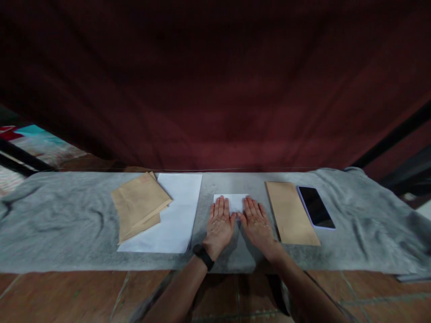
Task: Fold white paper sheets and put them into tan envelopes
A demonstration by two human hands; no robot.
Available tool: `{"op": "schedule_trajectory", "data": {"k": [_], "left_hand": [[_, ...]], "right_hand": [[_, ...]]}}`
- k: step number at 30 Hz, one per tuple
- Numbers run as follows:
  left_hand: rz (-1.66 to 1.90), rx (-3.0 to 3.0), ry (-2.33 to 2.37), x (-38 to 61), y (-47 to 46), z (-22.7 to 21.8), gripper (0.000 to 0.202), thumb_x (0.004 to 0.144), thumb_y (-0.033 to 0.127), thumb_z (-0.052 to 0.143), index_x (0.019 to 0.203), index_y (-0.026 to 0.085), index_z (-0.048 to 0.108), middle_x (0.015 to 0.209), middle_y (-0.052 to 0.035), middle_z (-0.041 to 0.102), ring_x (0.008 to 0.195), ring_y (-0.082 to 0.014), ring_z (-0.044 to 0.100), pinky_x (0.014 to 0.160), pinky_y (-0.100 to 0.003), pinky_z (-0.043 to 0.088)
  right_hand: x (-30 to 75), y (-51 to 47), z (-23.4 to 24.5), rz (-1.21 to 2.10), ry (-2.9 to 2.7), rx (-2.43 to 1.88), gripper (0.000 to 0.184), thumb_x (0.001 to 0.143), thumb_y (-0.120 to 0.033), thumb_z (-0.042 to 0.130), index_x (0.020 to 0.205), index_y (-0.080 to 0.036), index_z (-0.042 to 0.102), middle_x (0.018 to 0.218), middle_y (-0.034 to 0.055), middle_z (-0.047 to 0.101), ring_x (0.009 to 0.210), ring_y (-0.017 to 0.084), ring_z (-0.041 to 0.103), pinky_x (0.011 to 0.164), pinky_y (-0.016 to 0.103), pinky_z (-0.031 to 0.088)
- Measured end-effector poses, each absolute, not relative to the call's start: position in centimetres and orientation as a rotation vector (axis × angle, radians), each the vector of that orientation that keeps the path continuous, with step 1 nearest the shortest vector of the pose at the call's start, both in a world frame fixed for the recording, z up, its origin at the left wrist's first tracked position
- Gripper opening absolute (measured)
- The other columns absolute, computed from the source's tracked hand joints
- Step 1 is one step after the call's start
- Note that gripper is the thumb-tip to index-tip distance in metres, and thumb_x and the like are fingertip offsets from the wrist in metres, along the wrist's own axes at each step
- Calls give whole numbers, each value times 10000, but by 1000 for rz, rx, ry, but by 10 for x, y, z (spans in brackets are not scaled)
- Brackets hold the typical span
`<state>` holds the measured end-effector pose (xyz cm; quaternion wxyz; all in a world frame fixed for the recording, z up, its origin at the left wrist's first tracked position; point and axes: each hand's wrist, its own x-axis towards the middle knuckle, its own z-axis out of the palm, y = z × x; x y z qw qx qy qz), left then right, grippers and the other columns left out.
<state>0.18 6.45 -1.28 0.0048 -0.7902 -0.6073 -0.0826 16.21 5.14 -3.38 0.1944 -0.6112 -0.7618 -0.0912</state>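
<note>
A small white piece of paper [237, 202], seemingly folded, lies flat on the grey cloth in the middle of the head view. My left hand [219, 225] rests palm down on its left part, fingers stretched out. On the right part my right hand [256, 224] lies flat in the same way, its fingers pointing away from me. The two thumbs come close together at the paper's near edge. Both palms hide much of the sheet, so its lower corners cannot be seen.
White sheets [182, 206] lie to the left, partly under several brown envelopes [141, 197]. To the right are a brown envelope stack [291, 215] and a phone [315, 207]. The grey cloth [67, 224] has wrinkles at both ends. A dark red curtain [215, 112] hangs behind.
</note>
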Motion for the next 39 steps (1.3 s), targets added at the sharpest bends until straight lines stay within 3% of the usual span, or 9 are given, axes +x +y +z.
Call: {"op": "schedule_trajectory", "data": {"k": [18, 23, 27, 32, 39], "left_hand": [[-179, -2313, -2037, 1, 81, -5, 628, 1064, 438, 302, 1547, 48, 395, 1626, -195, 351, 1523, -303, 332, 1242, -498, 277], [-225, -2368, -1980, 3, 80, 0, 596, 1066, 399, 298, 1539, 56, 415, 1629, -190, 354, 1543, -300, 285, 1260, -500, 245], [-283, -2528, -1843, 10, 75, 1, 563, 1070, 367, 284, 1556, 109, 399, 1650, -131, 342, 1551, -265, 266, 1268, -470, 248], [-257, -2597, -1788, 15, 75, -7, 551, 1051, 281, 293, 1573, 123, 365, 1661, -124, 323, 1550, -286, 264, 1261, -507, 254], [-187, -2591, -1773, 11, 85, -15, 597, 1001, 175, 304, 1597, 130, 318, 1664, -123, 308, 1557, -259, 244, 1263, -483, 261]], "right_hand": [[163, 53, -34, -241, -2071, -1811, 618, 1080, -421, 313, 1549, -28, 396, 1583, 219, 426, 1439, 340, 448, 1189, 519, 304], [163, 51, -35, -260, -2038, -1800, 580, 1082, -382, 304, 1543, -47, 414, 1585, 202, 434, 1448, 323, 438, 1194, 500, 295], [161, 52, -29, -196, -2032, -1849, 563, 1079, -350, 287, 1526, -46, 444, 1581, 199, 441, 1453, 321, 434, 1197, 504, 295], [155, 60, -22, -128, -2064, -1829, 562, 1087, -344, 248, 1512, -45, 465, 1589, 183, 433, 1479, 294, 407, 1219, 491, 289], [142, 67, -23, -25, -2196, -1669, 507, 1085, -276, 258, 1534, -151, 456, 1588, 114, 453, 1488, 245, 408, 1216, 497, 330]]}}
